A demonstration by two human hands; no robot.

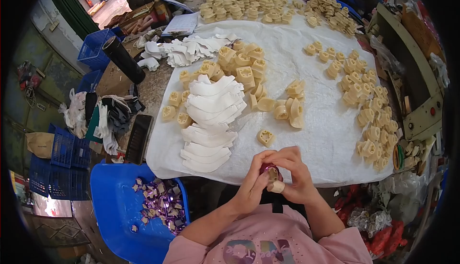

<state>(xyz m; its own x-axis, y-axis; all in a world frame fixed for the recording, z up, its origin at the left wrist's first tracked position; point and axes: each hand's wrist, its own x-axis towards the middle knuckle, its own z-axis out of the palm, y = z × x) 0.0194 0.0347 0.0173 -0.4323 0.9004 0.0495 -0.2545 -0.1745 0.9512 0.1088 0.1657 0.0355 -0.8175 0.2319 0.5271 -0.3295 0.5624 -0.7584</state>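
Just below the white sheet's (306, 134) near edge, your left hand (253, 183) and right hand (298, 178) together pinch one small cream piece (275, 181) with purple foil. It looks light and probably brittle; grip its sides.

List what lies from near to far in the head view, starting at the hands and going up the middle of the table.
Left hand and right hand on a small purple-wrapped piece → lone cream moulded piece → stack of white curved cut-outs → heap of cream pieces → far rows of cream pieces.
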